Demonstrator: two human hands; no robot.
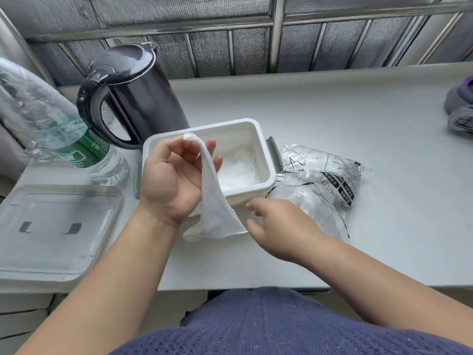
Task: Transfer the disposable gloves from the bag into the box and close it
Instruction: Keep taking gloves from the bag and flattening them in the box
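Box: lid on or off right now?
Off. The box is open-topped, with white gloves visible inside. A clear lid lies flat on the table to its left.

A home: a black plastic electric kettle (133, 98) and clear plastic water bottle (51, 121) stand on a pale grey surface (332, 111) below a metal-barred window (256, 34).

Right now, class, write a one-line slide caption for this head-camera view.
Left hand pinches a disposable glove above the open white box; right hand hovers near the bag.
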